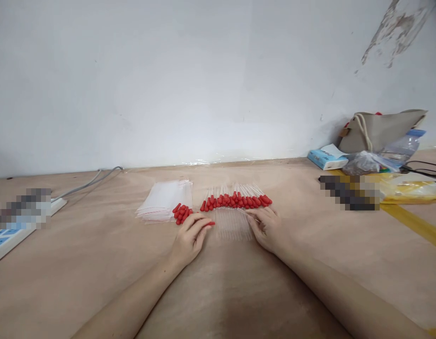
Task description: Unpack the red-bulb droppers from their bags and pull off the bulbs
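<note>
My left hand [192, 235] pinches a red rubber bulb [211, 223] between thumb and fingertips, its open end towards the right. Just behind that hand lies a small heap of loose red bulbs [182, 213]. My right hand [266, 227] has its thumb and forefinger closed on a thin clear dropper tube [243, 210], which points to the left. Between the hands, bare clear tubes [234, 226] lie side by side on the table. Beyond them is a row of droppers with red bulbs fitted [235, 200], their tubes pointing at the wall.
A stack of clear plastic bags [164, 200] lies behind the loose bulbs. At the left stands a power strip [12, 235] with a grey cable. To the right are a blue tissue pack [327, 157], a beige bag [383, 132], plastic bags and a blurred dark object [348, 193].
</note>
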A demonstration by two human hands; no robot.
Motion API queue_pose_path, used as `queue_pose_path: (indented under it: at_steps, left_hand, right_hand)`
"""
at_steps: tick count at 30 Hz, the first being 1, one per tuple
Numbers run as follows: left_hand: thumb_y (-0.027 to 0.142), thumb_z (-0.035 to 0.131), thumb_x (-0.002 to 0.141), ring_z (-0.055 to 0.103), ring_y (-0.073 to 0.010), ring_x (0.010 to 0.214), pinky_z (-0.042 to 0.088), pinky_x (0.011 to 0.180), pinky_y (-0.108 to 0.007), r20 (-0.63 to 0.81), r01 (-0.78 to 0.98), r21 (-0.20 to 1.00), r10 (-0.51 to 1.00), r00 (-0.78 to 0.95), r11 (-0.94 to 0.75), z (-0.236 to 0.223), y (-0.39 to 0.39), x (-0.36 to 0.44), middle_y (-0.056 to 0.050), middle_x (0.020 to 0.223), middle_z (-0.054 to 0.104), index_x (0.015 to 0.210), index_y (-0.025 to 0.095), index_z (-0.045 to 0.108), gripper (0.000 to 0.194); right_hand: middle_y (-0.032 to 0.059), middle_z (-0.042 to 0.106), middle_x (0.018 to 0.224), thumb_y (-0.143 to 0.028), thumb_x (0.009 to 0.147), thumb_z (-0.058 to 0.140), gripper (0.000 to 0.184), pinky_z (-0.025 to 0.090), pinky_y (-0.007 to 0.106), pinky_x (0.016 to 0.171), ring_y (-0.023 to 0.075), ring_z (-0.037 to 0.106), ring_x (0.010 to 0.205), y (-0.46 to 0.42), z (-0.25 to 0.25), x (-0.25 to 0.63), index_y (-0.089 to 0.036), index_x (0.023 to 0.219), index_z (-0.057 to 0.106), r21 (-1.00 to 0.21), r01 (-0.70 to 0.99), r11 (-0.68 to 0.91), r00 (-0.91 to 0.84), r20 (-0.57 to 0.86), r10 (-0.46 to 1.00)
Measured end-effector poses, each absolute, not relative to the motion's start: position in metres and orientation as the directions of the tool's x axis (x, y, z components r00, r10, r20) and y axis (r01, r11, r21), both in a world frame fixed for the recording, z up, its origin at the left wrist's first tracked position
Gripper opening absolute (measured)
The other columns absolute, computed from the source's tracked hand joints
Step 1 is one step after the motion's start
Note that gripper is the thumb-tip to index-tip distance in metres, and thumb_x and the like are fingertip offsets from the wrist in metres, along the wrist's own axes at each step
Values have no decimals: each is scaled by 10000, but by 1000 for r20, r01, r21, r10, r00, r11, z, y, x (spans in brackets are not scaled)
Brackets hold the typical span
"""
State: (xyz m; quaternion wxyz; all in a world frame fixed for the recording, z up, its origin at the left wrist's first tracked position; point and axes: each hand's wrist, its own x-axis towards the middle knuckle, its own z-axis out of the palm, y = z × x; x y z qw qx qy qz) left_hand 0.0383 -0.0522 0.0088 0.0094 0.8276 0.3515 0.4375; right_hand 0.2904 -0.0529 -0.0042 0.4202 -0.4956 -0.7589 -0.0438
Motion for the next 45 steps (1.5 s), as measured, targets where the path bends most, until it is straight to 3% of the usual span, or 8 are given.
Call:
queue_pose_path:
  at_steps: [5, 9, 12, 21, 25, 29, 37, 45]
  left_hand:
    - [241, 450, 823, 547, -151, 837, 457, 744, -283, 714, 713, 472, 699, 37, -519, 31, -26, 14, -57, 931, 509, 1014, 194, 594, 244]
    - [337, 515, 756, 536, -119, 651, 442, 583, -237, 517, 722, 631, 848, -119, -284, 45, -2, -22, -9, 817, 559, 1071, 205, 521, 341]
    - [392, 552, 705, 531, -121, 627, 409, 541, -223, 400, 743, 648, 905, -145, -167, 40, 6, -38, -2, 792, 591, 968, 200, 535, 326]
    - [476, 464, 757, 532, -149, 626, 384, 595, -256, 313, 862, 498, 946, -78, -94, 34, 3, -34, 13, 723, 637, 790, 224, 593, 285]
    - [435, 460, 779, 527, -162, 659, 375, 623, -270, 476, 895, 428, 873, -104, -127, 45, -4, -29, 7, 757, 639, 793, 221, 596, 255]
    - [361, 489, 783, 522, -178, 761, 366, 701, -294, 614, 910, 304, 788, 38, -281, 56, -14, -9, -1, 845, 645, 805, 214, 597, 184]
    - [364, 551, 769, 495, -213, 883, 302, 756, -351, 459, 855, 53, 773, 438, -516, 58, 1, 69, -21, 871, 627, 833, 233, 612, 158]
    - [386, 520, 791, 498, -223, 857, 288, 765, -369, 493, 864, 2, 752, 437, -503, 39, 24, 105, -54, 822, 614, 755, 183, 581, 216]
  right_hand:
    - [2, 590, 642, -224, 800, 446, 127, 304, 275, 702, 135, 531, 649, -56, -2, 287, -187, 756, 559, -346, 861, 374, -83, 630, 772]
    - [4, 611, 670, -203, 777, 457, 113, 283, 274, 690, 136, 542, 668, -57, 1, 286, -187, 731, 559, -313, 895, 319, -69, 610, 790]
    - [14, 630, 700, -198, 777, 458, 120, 283, 278, 697, 142, 552, 686, -57, 0, 284, -192, 764, 577, -317, 891, 324, -76, 601, 796]
    - [14, 657, 772, -192, 750, 493, 145, 285, 307, 795, 155, 571, 775, -61, 2, 282, -213, 827, 614, -294, 850, 437, -176, 624, 762]
    - [11, 653, 732, -205, 751, 499, 141, 288, 319, 798, 157, 570, 750, -60, 1, 283, -211, 832, 613, -296, 845, 445, -185, 620, 763]
    - [19, 649, 742, -227, 786, 471, 150, 291, 326, 801, 156, 569, 746, -58, 0, 284, -207, 847, 606, -333, 843, 423, -162, 592, 789]
    - [8, 644, 794, -312, 825, 442, 176, 285, 333, 802, 151, 569, 775, -57, 0, 287, -217, 846, 589, -458, 827, 326, -63, 500, 864]
    - [10, 644, 773, -351, 842, 412, 224, 287, 332, 814, 161, 562, 798, -55, 1, 285, -219, 839, 593, -484, 822, 301, -38, 480, 876]
